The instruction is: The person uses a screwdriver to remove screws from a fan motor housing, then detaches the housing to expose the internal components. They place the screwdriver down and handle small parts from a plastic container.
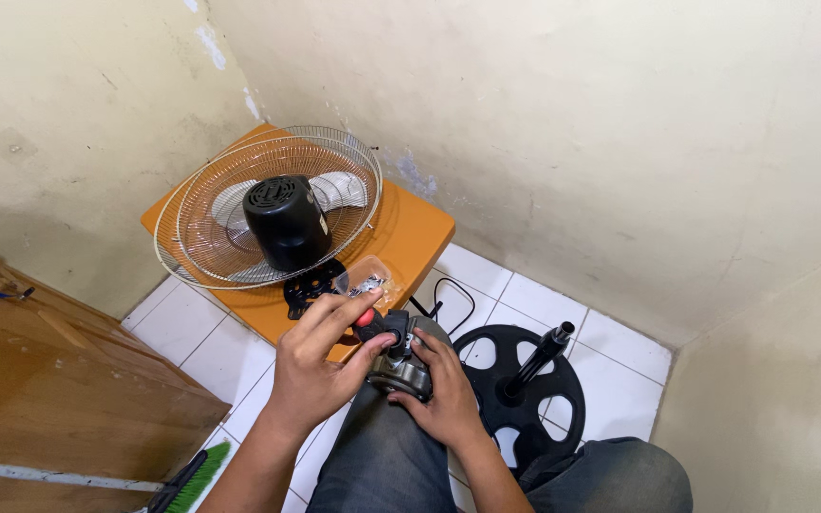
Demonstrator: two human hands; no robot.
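Left to right: green brush [194, 480] on the floor; wire fan guard [268, 204] with black motor housing [286, 221] on the orange tabletop [410, 237]; left hand [320, 366], grip pinching a red-tipped part; fan motor [401, 366] on the lap; right hand [444, 389], grip wrapped around it; black round base [525, 385].

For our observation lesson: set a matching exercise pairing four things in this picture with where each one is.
Things:
1. fan grille
2. round black base
3. green brush
4. small motor part

Places:
A. on the tiled floor, right of the knee
B. between both hands
C. on the orange stool
D. bottom edge, by the wooden board

Pairs: 1-C, 2-A, 3-D, 4-B
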